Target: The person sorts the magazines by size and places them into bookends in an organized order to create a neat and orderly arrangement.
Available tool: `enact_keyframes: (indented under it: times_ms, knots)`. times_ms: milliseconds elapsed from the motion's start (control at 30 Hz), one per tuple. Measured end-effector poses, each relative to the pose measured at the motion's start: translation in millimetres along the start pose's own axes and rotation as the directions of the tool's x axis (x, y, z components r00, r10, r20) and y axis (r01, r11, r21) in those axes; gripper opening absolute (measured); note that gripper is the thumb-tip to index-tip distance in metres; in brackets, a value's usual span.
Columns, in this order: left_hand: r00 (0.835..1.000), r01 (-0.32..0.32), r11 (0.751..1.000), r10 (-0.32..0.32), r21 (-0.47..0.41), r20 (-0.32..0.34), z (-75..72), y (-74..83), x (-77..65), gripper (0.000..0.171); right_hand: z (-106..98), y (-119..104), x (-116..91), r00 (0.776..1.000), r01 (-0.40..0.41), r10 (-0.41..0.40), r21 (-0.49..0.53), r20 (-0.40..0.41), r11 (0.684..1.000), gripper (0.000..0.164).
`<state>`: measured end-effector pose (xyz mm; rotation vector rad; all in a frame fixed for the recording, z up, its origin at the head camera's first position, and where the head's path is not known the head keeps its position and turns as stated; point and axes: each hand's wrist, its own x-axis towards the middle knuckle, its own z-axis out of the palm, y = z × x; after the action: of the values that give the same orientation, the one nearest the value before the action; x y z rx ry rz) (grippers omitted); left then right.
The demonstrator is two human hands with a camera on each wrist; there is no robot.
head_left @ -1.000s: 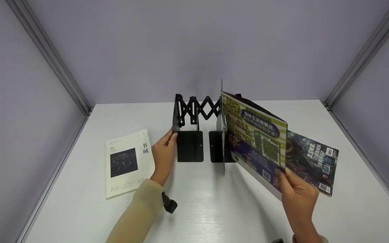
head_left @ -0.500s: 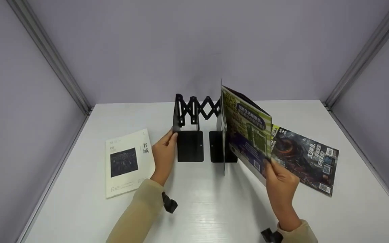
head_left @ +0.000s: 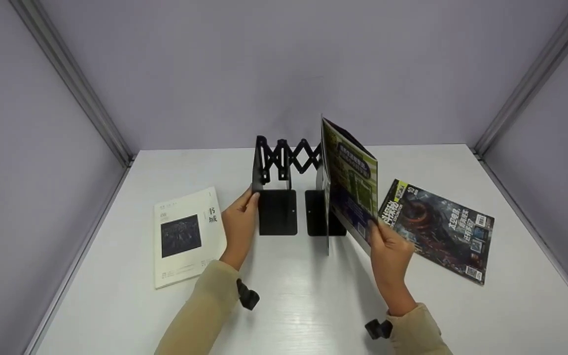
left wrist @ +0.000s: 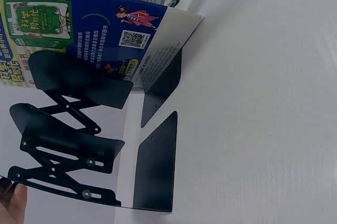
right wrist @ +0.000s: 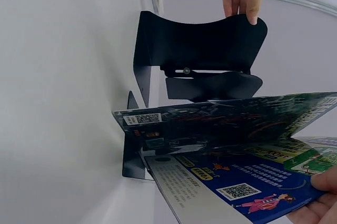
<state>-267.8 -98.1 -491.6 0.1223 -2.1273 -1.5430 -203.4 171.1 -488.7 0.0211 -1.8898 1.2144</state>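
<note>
A black expandable bookend (head_left: 277, 213) with a criss-cross lattice stands mid-table. My left hand (head_left: 239, 222) pinches the edge of its left end plate, thumb towards me. In the right wrist view, those fingers grip the plate (right wrist: 195, 40) from above. One magazine (left wrist: 118, 29) stands upright at the right part of the bookend, nearly edge-on in the head view. My right hand (head_left: 391, 251) pinches the near edge of another upright magazine (head_left: 350, 182), its green, yellow and blue back cover facing right. Its far edge is close to the standing magazine; contact is unclear.
A white book (head_left: 185, 236) with a dark square picture lies flat at left. At right, a dark-covered magazine (head_left: 442, 229) lies flat on the white table (head_left: 289, 301). Pale walls rise behind and at both sides.
My right hand has moved left with its magazine, which has swung closer to the standing one. More of the flat magazine at right shows. My left hand has stayed put.
</note>
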Motion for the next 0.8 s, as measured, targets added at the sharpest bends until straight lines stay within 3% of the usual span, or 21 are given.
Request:
enact_keyframes:
  times_ms: [267,500,800]
  knots:
    - [1.000,-0.003,1.000,0.003,-0.002,0.004,1.0,-0.5,0.1,0.030,15.9,7.3,-3.7,0.999,-0.038,0.039,-0.027,0.020,0.999,0.014]
    - [1.000,-0.016,1.000,0.016,-0.002,-0.009,1.8,-2.4,1.1,0.029,29.4,9.5,-6.0,0.998,-0.054,0.052,0.042,0.043,0.998,0.018]
    - [1.000,0.001,1.000,-0.001,-0.005,-0.002,1.1,-2.0,1.8,0.031,40.1,8.3,-10.7,0.996,-0.069,0.067,0.031,0.060,0.997,0.019]
